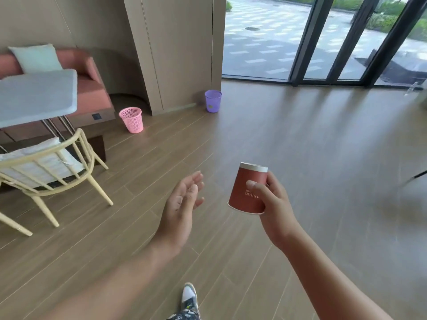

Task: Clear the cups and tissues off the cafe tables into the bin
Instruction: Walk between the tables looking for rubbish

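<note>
Rust-red paper cup [248, 192] sits in our right hand [273, 205], upside down, its rim toward the floor and its white-banded base up, tilted a little. Our thumb lies across the printed side and our fingers curl round the back. Our left hand [181, 205] is just beside it, not touching the cup, fingers loosely spread and holding nothing, palm turned toward the cup. Both hands hang over the wooden floor [300, 135]. Ahead, well apart from the cup, two bins stand on that floor: a pink bin [131, 120] by the end of the salmon bench [91, 85], and a purple bin [213, 100] against the wall panel. At our left we see a grey table [34, 95] with a pale wooden chair [46, 168] beside it.
</note>
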`<state>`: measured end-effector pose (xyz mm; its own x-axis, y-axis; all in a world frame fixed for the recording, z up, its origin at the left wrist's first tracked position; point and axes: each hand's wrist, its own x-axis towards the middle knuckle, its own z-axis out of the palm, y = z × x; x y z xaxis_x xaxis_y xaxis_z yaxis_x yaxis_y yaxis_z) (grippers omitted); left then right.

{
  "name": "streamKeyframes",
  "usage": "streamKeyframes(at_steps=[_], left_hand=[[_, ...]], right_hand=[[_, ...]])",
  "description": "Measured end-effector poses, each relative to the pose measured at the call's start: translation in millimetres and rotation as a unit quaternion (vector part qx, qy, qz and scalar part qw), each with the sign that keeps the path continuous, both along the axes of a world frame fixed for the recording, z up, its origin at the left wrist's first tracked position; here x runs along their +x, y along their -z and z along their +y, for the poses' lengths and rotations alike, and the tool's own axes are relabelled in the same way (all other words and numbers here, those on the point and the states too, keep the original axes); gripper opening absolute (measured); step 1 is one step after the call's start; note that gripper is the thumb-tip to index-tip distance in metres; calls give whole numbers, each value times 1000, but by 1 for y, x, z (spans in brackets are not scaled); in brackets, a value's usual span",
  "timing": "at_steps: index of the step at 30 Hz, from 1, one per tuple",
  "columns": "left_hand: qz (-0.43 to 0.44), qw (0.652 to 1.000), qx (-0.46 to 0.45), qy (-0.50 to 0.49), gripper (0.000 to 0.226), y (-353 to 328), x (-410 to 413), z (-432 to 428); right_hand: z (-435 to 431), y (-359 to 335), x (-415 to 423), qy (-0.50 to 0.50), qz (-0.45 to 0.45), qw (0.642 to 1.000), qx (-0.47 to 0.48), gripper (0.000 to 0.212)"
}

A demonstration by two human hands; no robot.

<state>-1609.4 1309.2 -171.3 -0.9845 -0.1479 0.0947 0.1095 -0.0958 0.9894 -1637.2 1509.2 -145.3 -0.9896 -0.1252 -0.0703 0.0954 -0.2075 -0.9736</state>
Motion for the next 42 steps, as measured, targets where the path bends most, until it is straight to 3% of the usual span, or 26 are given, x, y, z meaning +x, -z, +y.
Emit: streamKeyframes(at_steps=[8,14,26,42], left_hand=[[24,999,-27,32,42,-3,-193,-60],[38,998,-36,32,42,-15,-322,-93],[21,999,-24,0,40,14,-516,-89],[-5,998,-17,-52,39,14,-847,-55]], right_hand=[[-33,8,-184,17,12,1000,15,35],[-60,-5,-307,49,8,999,-1,51],[-90,25,-513,33,-14,999,-28,43],[-76,20,-876,-21,-29,999,-36,46]])
